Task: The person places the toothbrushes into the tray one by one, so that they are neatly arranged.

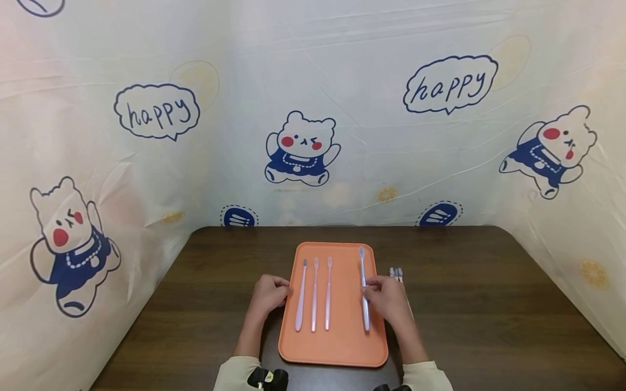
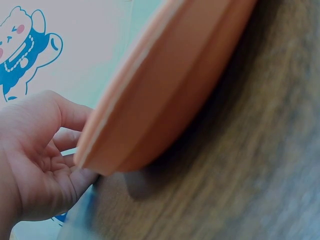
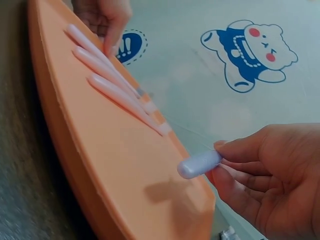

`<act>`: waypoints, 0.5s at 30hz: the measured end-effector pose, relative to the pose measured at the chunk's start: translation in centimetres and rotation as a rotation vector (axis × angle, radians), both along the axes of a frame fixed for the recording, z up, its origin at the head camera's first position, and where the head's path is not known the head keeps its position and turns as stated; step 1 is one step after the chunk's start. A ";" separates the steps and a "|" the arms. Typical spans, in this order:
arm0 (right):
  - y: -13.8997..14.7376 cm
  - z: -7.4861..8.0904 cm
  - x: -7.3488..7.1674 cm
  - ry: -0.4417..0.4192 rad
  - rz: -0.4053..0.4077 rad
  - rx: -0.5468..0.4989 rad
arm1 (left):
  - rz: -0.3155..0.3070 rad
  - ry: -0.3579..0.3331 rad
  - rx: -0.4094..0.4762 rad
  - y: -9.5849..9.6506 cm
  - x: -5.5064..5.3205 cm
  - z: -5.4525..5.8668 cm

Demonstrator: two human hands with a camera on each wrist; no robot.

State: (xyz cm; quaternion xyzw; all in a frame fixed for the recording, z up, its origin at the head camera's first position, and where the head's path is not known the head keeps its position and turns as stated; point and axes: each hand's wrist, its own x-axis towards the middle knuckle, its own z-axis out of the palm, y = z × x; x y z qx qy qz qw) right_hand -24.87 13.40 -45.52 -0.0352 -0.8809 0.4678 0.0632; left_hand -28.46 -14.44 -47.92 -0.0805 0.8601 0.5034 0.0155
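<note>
An orange tray [image 1: 337, 350] lies on the table in the head view. My left hand [image 1: 270, 295] grips its left rim, and the left wrist view shows thumb and fingers [image 2: 75, 115] at the rim. On the tray's left half three pink toothbrushes [image 1: 314, 309] lie side by side, heads toward the far end. Over the right side my right hand [image 1: 388, 298] pinches a pale blue-lavender toothbrush [image 1: 365, 315] between thumb and fingers. Its handle end [image 3: 192, 166] points at the right wrist camera, above a shadow on the tray.
Several more toothbrushes [image 1: 396, 273] lie just right of the tray, partly hidden behind my right hand. The dark wooden table [image 1: 464, 304] extends to both sides. A printed cloth [image 1: 367, 152] with cartoon bears stands around its back and sides.
</note>
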 end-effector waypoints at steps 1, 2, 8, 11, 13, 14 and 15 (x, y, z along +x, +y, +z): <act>-0.1 -0.1 -0.1 -0.005 0.002 -0.003 | -0.001 -0.002 -0.001 0.0 0.0 0.0; -0.3 -0.2 -0.1 -0.009 0.004 -0.006 | -0.002 -0.004 -0.003 0.0 -0.1 0.0; -1.0 -0.5 -0.2 -0.037 0.020 -0.035 | 0.004 -0.009 -0.003 -0.1 -0.3 -0.2; -1.2 -0.7 -0.2 -0.039 0.031 -0.034 | 0.005 -0.005 -0.004 -0.1 -0.3 -0.3; -1.4 -0.8 -0.2 -0.042 0.040 -0.031 | 0.010 -0.008 -0.001 -0.1 -0.3 -0.3; -1.5 -0.8 -0.2 -0.046 0.040 -0.031 | 0.011 -0.008 0.001 -0.1 -0.4 -0.4; -1.5 -0.8 -0.2 -0.050 0.041 -0.033 | 0.011 -0.008 0.003 -0.1 -0.4 -0.4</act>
